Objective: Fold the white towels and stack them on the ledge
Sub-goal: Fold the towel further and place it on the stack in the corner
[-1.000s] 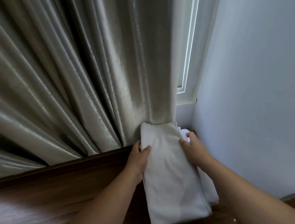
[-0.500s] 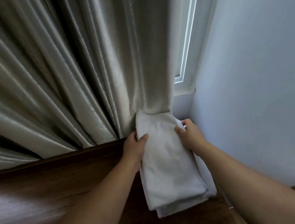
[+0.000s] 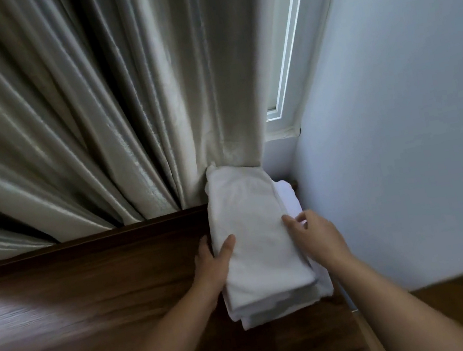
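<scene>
A stack of folded white towels (image 3: pixel 252 233) lies on the dark wooden ledge (image 3: pixel 92 305) in the corner, its far end pushed under the curtain. My left hand (image 3: pixel 213 265) grips the stack's left edge, thumb on top and fingers beneath or beside it. My right hand (image 3: pixel 315 237) rests on the right side of the top towel, fingertips touching the cloth, fingers slightly apart. Lower towels stick out at the near end and at the right.
A grey satin curtain (image 3: pixel 90 107) hangs down to the back of the ledge. A white window frame (image 3: pixel 287 43) shows to its right. A pale blue wall (image 3: pixel 413 114) stands close against the stack's right side. Bare wood extends to the left.
Both hands slid back toward me along the stack, from its far end to its middle. The right hand loosened its hold and now only touches the top towel.
</scene>
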`<state>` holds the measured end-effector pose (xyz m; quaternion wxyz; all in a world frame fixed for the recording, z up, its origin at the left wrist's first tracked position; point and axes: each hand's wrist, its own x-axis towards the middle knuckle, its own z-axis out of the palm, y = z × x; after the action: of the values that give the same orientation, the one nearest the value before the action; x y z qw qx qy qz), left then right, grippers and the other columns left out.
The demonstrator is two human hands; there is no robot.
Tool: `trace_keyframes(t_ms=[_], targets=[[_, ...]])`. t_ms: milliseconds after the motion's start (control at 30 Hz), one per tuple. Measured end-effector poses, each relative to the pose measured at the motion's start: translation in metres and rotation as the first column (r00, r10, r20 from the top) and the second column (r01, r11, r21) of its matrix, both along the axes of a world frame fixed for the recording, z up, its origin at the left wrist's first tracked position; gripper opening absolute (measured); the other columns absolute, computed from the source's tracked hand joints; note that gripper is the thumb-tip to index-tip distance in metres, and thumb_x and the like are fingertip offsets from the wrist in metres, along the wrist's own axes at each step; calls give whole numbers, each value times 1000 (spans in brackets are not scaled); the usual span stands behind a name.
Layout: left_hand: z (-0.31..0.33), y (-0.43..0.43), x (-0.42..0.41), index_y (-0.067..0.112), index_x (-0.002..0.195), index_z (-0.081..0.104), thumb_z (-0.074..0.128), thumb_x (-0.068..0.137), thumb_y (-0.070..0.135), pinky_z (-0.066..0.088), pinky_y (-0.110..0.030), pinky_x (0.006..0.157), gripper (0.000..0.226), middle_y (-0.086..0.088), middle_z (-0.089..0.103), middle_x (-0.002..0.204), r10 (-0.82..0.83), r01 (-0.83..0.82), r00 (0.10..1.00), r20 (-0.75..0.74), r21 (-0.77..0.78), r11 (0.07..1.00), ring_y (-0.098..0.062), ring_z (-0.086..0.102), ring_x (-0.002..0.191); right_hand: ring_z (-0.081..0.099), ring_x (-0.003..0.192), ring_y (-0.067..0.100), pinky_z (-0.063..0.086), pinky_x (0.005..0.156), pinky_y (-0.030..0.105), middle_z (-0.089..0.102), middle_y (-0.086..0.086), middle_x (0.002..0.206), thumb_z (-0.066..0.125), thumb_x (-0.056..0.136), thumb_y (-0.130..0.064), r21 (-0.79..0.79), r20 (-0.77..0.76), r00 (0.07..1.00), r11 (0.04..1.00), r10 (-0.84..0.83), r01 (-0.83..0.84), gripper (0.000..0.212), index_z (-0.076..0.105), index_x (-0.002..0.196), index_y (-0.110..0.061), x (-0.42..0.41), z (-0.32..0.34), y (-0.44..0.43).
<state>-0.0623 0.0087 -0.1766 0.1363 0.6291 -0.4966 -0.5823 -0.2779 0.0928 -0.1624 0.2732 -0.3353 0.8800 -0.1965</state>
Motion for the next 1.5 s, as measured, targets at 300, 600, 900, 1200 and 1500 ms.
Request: trace_keyframes(t_ms=[300,600,900,1200,1500], targets=[[-6,26,4,35,148,29,72,71,65,50,-37,88,94,2,55,131,107,-28,946,-306,250,968,-20,58,110,63,111,30,49,101,47,64,7,128,62,43,-95,189,637,697,943,-330,274,120,59,132,-15,-22,-59,36],[5,25,-8,32,142,41,80,72,48,54,-42,92,82,2,62,124,180,-102,903,-389,212,972,-23,63,108,65,106,25,52,96,48,66,1,120,68,67,-73,-48,641,746,960,-182,276,78,56,129,-28,-24,-27,27],[7,40,-22,36,149,27,77,72,57,46,-46,104,94,2,50,138,141,-98,929,-342,141,985,-23,55,117,56,100,22,46,88,36,62,7,123,48,93,-58,-2,517,842,983,-155,182,58,55,134,-18,-16,-25,32],[10,39,-8,40,149,24,64,83,59,45,-39,100,80,6,49,138,76,-27,934,-348,143,989,-19,54,118,53,115,29,41,94,40,60,9,128,29,86,-71,-119,297,933,962,-203,248,71,57,126,-19,-9,-21,40],[11,58,-1,22,134,39,62,88,50,52,-46,94,59,-3,58,122,71,-54,983,-170,106,993,-23,60,104,58,81,24,48,63,34,60,7,93,55,91,-50,30,305,951,999,-45,38,39,56,88,-11,13,10,39]])
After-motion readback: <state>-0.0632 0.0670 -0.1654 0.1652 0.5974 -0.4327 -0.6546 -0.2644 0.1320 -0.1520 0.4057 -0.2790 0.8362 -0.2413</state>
